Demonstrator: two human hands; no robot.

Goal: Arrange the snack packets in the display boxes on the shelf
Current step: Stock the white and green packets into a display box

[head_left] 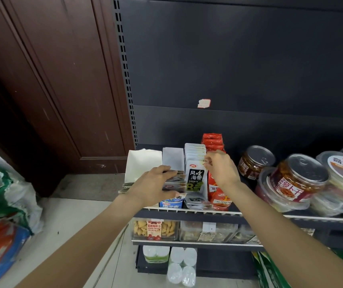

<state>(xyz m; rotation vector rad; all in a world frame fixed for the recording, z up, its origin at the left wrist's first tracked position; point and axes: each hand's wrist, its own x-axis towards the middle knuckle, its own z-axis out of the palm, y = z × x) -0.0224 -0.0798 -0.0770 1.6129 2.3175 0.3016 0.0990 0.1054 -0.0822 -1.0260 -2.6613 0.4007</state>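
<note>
Black and grey foil seaweed snack packets [195, 161] stand in a row inside a display box near the left end of the dark metal shelf [187, 212], the front packet facing out with white lettering. The right hand [221, 167] reaches over this row and pinches the top edge of one packet between thumb and fingertips, the other fingers curled. The left hand [154, 186] lies palm down just left of it, its fingers curled around a loose stack of flat grey snack packets [174, 182] held over a blue and white display box [171, 203] at the shelf's front edge. More packets of that stack stick out behind the left wrist. Behind the left hand stand two open white cardboard display boxes [143, 163] toward the shelf's back left corner. Red snack packets [213, 141] fill a red box just right of the seaweed row. Further right, clear plastic jars with metal pull-tab lids [298, 177] lie tilted and piled on the shelf.
</note>
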